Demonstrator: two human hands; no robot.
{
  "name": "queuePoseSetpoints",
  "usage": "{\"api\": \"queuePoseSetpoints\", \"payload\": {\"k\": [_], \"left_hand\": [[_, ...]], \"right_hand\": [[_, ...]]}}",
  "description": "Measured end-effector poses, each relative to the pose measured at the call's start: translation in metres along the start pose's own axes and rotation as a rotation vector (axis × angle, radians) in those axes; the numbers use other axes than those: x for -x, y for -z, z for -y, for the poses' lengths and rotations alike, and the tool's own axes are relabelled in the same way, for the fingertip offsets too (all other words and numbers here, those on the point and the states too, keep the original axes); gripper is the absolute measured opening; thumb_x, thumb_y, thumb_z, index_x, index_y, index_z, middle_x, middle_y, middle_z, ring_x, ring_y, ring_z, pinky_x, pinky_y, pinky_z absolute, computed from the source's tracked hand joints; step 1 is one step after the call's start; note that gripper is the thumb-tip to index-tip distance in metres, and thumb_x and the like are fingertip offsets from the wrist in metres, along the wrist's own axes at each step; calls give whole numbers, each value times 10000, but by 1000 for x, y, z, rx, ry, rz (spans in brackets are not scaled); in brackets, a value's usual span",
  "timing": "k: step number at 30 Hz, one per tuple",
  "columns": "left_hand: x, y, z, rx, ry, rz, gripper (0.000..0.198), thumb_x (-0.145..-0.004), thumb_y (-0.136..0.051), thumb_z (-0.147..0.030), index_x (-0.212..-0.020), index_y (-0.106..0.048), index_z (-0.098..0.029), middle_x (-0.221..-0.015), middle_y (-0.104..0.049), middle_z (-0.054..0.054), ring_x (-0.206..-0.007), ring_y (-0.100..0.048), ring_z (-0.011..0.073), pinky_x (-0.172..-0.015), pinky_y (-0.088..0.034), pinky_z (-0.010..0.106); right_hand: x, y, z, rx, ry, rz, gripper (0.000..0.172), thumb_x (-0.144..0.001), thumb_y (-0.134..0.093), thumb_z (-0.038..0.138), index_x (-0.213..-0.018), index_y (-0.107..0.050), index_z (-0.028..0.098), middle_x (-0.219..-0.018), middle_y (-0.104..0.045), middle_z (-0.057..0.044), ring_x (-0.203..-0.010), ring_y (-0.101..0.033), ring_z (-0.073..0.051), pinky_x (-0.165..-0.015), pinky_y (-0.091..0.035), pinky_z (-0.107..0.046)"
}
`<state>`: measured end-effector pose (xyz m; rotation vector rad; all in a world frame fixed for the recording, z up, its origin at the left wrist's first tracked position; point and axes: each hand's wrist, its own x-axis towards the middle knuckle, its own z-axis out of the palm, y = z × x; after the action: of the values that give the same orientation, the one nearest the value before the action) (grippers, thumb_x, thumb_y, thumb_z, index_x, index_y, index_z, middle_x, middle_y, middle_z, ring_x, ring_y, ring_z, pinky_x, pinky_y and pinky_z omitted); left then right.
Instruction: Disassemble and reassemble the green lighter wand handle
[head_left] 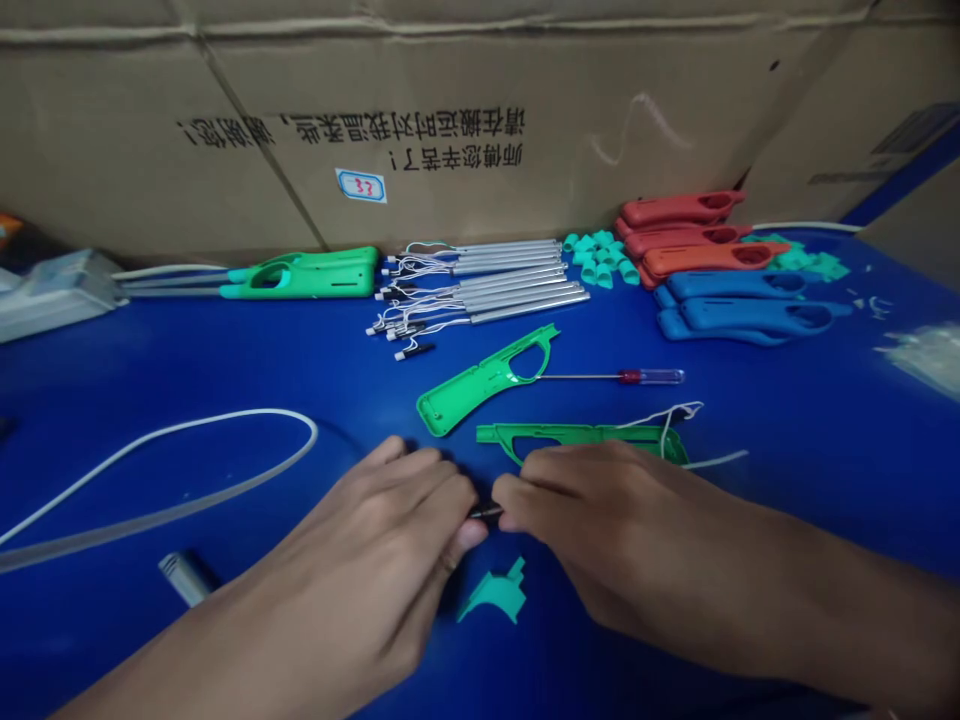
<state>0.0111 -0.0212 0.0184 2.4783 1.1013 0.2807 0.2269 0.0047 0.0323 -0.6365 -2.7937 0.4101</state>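
1. The left hand (390, 545) and the right hand (592, 520) meet fingertip to fingertip low in the middle of the blue table (787, 450).
2. Between them sits a small dark pin (486, 512). Each hand pinches 1 end of it with thumb and fingers closed, and only a short stretch shows in the gap.
3. Just below the pin lies a teal plastic piece (495, 592), loose on the table and untouched.
4. Just behind the right hand's knuckles lies a green half shell (585, 436), its near edge hidden by the hand. A white string (667, 412) runs over its right end.
5. A second green shell (484, 382) lies tilted just beyond it, with a screwdriver (622, 377) pointing into its trigger opening.
6. Farther back lie metal tubes (510, 280) with thin wires, teal caps (600, 258), 3 red handles (690, 235) and blue handles (750, 305).
7. On the left, a finished green lighter (300, 274) lies along the back. A white cable (187, 440) loops nearer, and a short metal tube (184, 578) lies just beside the left wrist.
8. A cardboard box (450, 90) stands as a wall behind everything.
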Motion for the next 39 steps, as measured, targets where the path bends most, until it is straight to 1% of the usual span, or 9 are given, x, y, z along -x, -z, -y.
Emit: {"api": "queuePoseSetpoints", "payload": {"k": [2, 7, 15, 19, 23, 27, 31, 35, 39], "left_hand": [[-2, -4, -1, -26, -5, -62, 269, -957, -338, -134, -750, -496, -200, -686, -562, -5, -615, -525, 191, -727, -392, 393], [-4, -16, -1, -47, -5, -197, 259, -889, -360, -61, -686, -461, -187, -634, -515, -3, -580, -466, 169, -636, -326, 327], [-1, -23, -3, -54, -22, -291, 223, -770, -389, 20, -708, -470, -178, -644, -502, -5, -606, -431, 159, -639, -307, 314], [-1, -22, -2, -79, -48, -319, 222, -779, -392, 19, -708, -474, -175, -646, -498, 3, -614, -431, 162, -640, -321, 317], [-2, -13, 1, -88, -82, -246, 254, -918, -379, -66, -726, -511, -165, -656, -518, 5, -596, -446, 162, -639, -335, 334], [-4, -5, 5, -149, -125, -180, 282, -994, -375, -147, -809, -589, -150, -740, -598, 29, -659, -504, 191, -650, -339, 353], [-4, -8, 8, -127, -166, -196, 279, -1006, -392, -161, -826, -604, -149, -729, -599, 18, -655, -504, 180, -726, -388, 360], [-3, -10, 7, -104, -175, -187, 255, -976, -400, -124, -806, -587, -153, -737, -594, 26, -665, -518, 183, -809, -427, 397], [-3, -6, 3, 21, -105, -60, 279, -970, -357, -137, -802, -574, -187, -731, -597, 5, -650, -554, 173, -907, -457, 451]], "right_hand": [[-1, -2, 1, 39, 20, -3, 274, -681, -495, -58, -822, -675, 94, -736, -619, -35, -618, -503, -153, -547, -406, -290], [-3, -8, 3, 30, -24, 49, 223, -711, -502, -45, -790, -640, 112, -735, -606, -33, -590, -483, -147, -497, -364, -286], [-5, -7, 8, -186, -204, 126, 179, -767, -493, -23, -771, -580, 134, -733, -595, -6, -571, -502, -104, -511, -347, -245], [-6, -5, 6, -284, -288, 121, 153, -804, -510, 4, -765, -576, 136, -738, -594, -3, -615, -534, -109, -554, -346, -252], [-7, -3, 2, -332, -293, 99, 189, -852, -505, 20, -711, -530, 142, -696, -547, 18, -628, -508, -87, -576, -320, -248], [-6, 0, 0, -379, -394, 116, 261, -947, -490, 146, -687, -514, 167, -653, -523, 40, -609, -480, -82, -570, -294, -258], [-3, 3, 3, -406, -487, 131, 279, -991, -451, 253, -756, -593, 206, -722, -617, 28, -719, -556, -127, -637, -336, -280], [-2, 2, 4, -426, -502, 170, 283, -973, -447, 220, -735, -599, 209, -723, -647, 21, -718, -591, -138, -627, -361, -276], [-3, 0, 4, -421, -486, 130, 257, -909, -495, 143, -674, -589, 186, -705, -667, 1, -682, -608, -135, -592, -372, -260]]}}
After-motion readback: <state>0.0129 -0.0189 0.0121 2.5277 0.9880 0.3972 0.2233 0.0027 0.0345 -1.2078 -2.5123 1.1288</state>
